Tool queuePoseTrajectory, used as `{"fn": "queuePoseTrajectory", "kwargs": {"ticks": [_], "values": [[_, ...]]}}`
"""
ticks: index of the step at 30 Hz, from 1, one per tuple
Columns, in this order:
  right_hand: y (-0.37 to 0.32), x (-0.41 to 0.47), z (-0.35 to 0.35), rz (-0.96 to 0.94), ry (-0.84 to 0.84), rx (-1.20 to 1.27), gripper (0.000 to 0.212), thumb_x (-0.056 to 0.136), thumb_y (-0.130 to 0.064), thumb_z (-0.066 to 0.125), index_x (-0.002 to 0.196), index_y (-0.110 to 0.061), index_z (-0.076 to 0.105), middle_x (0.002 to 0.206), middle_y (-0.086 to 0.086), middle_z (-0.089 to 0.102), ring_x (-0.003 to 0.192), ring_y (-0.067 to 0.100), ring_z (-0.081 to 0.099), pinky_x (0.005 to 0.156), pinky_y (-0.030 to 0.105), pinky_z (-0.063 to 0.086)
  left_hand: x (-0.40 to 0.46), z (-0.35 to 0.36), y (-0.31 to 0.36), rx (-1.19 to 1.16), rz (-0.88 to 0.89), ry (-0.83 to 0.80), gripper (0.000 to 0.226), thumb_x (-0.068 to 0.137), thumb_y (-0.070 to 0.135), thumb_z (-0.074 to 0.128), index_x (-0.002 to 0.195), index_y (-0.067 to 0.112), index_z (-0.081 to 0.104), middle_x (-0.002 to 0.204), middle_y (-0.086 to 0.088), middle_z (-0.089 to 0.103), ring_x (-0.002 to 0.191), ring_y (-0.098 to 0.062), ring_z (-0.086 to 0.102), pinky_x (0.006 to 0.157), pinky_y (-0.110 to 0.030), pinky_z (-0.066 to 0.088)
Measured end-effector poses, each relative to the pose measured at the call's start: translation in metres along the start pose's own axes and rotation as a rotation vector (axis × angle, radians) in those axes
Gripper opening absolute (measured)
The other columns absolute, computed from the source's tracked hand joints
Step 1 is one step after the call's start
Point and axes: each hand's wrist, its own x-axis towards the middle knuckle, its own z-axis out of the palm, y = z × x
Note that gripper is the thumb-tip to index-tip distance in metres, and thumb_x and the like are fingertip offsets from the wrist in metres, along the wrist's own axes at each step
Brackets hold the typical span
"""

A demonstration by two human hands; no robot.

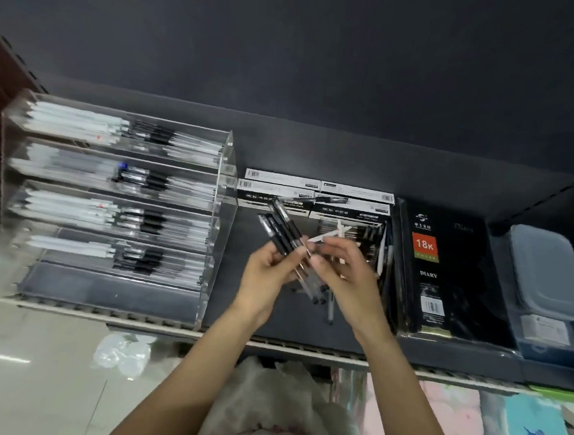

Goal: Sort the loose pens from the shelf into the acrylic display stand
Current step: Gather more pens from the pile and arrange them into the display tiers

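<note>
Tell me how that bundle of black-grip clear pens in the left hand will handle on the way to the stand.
The bundle of black-grip clear pens looks stiff and light. The left hand grips several fanned-out pens, so one could probably slip free. Their round, smooth barrels would likely roll on the dark shelf.

Appearing to be a stationery shop: retail shelving (268, 344) carrying an acrylic display stand (115, 203) stocked with pens, barcoded pen boxes (314, 195), and shrink-wrapped diary notebooks (446, 271).
</note>
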Motion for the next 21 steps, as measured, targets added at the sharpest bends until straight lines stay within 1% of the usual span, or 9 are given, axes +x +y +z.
{"fn": "queuePoseTrajectory", "kwargs": {"ticks": [3,4,7,10,13,15,16,19,21], "values": [[0.006,-0.016,0.017,-0.013,-0.100,0.017,0.017,0.093,-0.025,0.052,0.110,-0.023,0.050,0.097,-0.002,0.066,0.076,0.014,0.069,0.062,0.026,0.056,-0.010,-0.007,0.006,-0.136,0.113,0.174,0.019,0.088,0.005,0.057,0.106,0.007,0.063,0.094,-0.002,0.074,0.090,-0.017,0.069,0.079,-0.028,0.056],[0.009,-0.018,0.024,-0.006,-0.127,0.030,0.015,0.095,-0.025,0.047,0.110,-0.024,0.049,0.096,0.000,0.066,0.074,0.016,0.070,0.063,0.027,0.057,-0.015,-0.010,0.006,-0.166,0.146,0.224,0.020,0.088,0.005,0.056,0.107,0.005,0.062,0.095,-0.004,0.073,0.091,-0.018,0.069,0.079,-0.029,0.057],[0.011,-0.020,0.053,0.067,-0.221,0.175,0.025,0.099,-0.023,0.038,0.122,-0.018,0.045,0.109,-0.001,0.063,0.092,0.010,0.069,0.081,0.024,0.054,-0.030,-0.024,0.006,-0.187,0.207,0.370,0.025,0.089,0.005,0.055,0.113,-0.004,0.059,0.102,-0.009,0.072,0.095,-0.022,0.069,0.079,-0.031,0.057],[0.009,-0.023,0.083,0.105,-0.284,0.187,0.028,0.100,-0.024,0.037,0.128,-0.021,0.040,0.113,-0.014,0.056,0.100,-0.002,0.063,0.082,0.015,0.048,-0.043,-0.045,0.008,-0.149,0.243,0.476,0.021,0.092,0.006,0.054,0.110,-0.002,0.063,0.103,-0.011,0.072,0.097,-0.026,0.068,0.079,-0.031,0.056],[0.008,-0.029,0.116,0.115,-0.298,0.092,0.033,0.100,-0.029,0.037,0.133,-0.025,0.036,0.115,-0.014,0.053,0.108,0.004,0.059,0.090,0.023,0.046,-0.054,-0.069,0.013,-0.072,0.252,0.544,0.018,0.094,0.009,0.054,0.097,0.010,0.072,0.090,-0.008,0.074,0.087,-0.026,0.069,0.075,-0.030,0.056],[0.005,-0.031,0.139,0.105,-0.294,0.042,0.028,0.101,-0.028,0.037,0.129,-0.026,0.034,0.118,-0.010,0.051,0.110,0.007,0.056,0.093,0.025,0.045,-0.060,-0.088,0.019,-0.036,0.247,0.559,0.022,0.094,0.012,0.055,0.090,0.017,0.076,0.076,-0.004,0.073,0.075,-0.026,0.065,0.064,-0.028,0.051],[0.003,-0.033,0.151,0.096,-0.291,0.010,0.025,0.100,-0.027,0.037,0.125,-0.027,0.033,0.120,-0.006,0.051,0.108,0.007,0.054,0.090,0.021,0.044,-0.062,-0.099,0.023,-0.042,0.238,0.547,0.021,0.094,0.012,0.055,0.091,0.017,0.075,0.075,-0.004,0.073,0.073,-0.026,0.064,0.063,-0.029,0.051],[-0.005,-0.041,0.181,0.041,-0.239,-0.130,0.019,0.100,-0.025,0.038,0.118,-0.026,0.034,0.128,0.003,0.044,0.105,0.005,0.049,0.080,0.005,0.036,-0.064,-0.136,0.036,-0.139,0.193,0.456,0.018,0.092,0.010,0.055,0.104,0.006,0.068,0.095,-0.008,0.074,0.085,-0.021,0.070,0.073,-0.028,0.056],[-0.006,-0.052,0.194,-0.037,-0.125,-0.227,0.016,0.099,-0.026,0.040,0.115,-0.026,0.039,0.135,-0.001,0.034,0.110,0.004,0.044,0.083,-0.001,0.031,-0.067,-0.156,0.045,-0.194,0.158,0.358,0.022,0.091,0.009,0.055,0.109,0.000,0.063,0.103,-0.012,0.072,0.093,-0.022,0.070,0.077,-0.027,0.056]]}}
